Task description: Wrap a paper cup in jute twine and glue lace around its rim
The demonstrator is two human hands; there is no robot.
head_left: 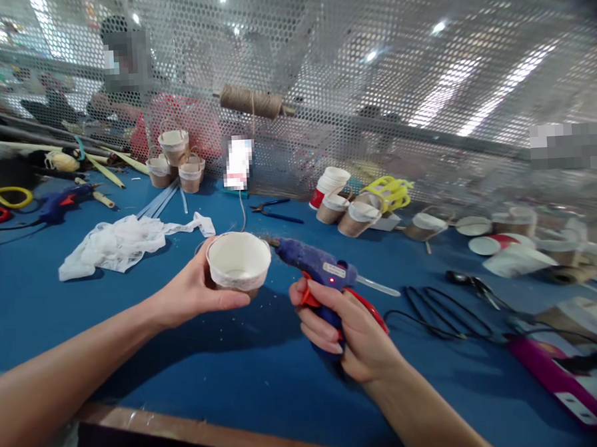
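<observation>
My left hand (209,288) is closed around a paper cup (239,263) with a white inside and a pale band below its rim. The cup tilts so that its opening faces me. In my right hand (341,328) is a blue hot glue gun (310,259), my fingers wrapped round its handle at the orange trigger. A clear glue stick (378,286) sticks out of the gun's back, and a small red light glows on its side. The nozzle points left and sits close to the cup's right side; whether they touch I cannot tell.
White gauzy cloth (114,245) lies left on the blue table (267,392). Wrapped cups (173,145) stand behind it, near a second glue gun (66,201). Pliers (278,212) lie at the back beneath a twine roll (251,100). A black cable (443,312) and purple power strip (557,380) are right.
</observation>
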